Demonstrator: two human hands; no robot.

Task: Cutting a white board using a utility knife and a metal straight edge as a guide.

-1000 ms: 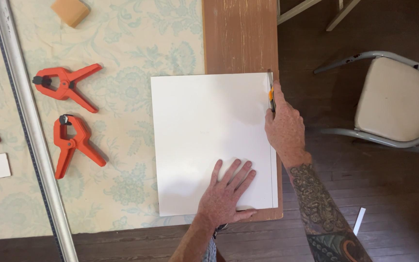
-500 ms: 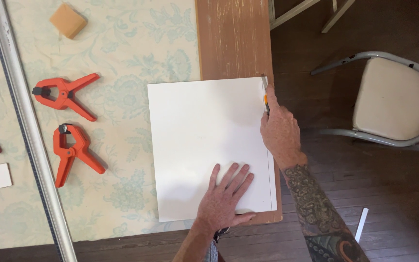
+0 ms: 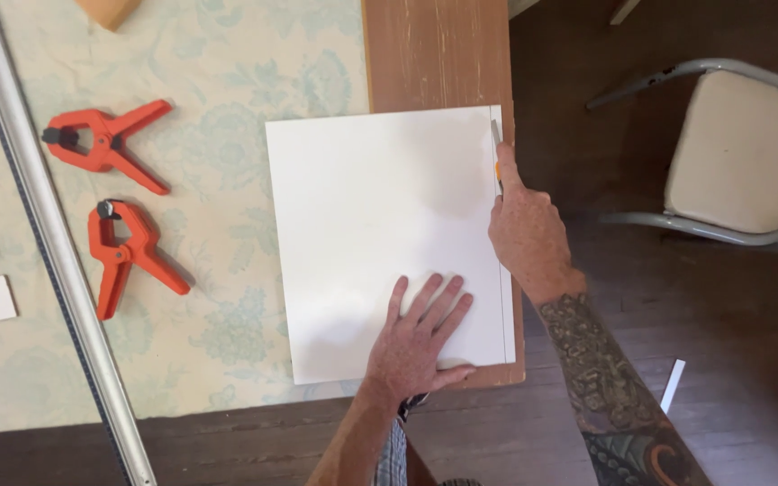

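Left hand (image 3: 418,346) lying flat, fingers spread, pinning white board (image 3: 380,225) to worktop; right hand (image 3: 524,234) clamped on knife (image 3: 496,157) at board's far-right edge. Board prob. light, stiff, slippery; needs pressing near cut.

Two orange spring clamps (image 3: 105,144) (image 3: 126,254) lie on the floral tablecloth (image 3: 227,72) beside a long metal straightedge (image 3: 56,261); a padded metal-framed chair (image 3: 740,153) stands on the dark floor.

Table (image 3: 227,54): clamps (image 3: 110,144), board (image 3: 434,54), ruler (image 3: 47,243)
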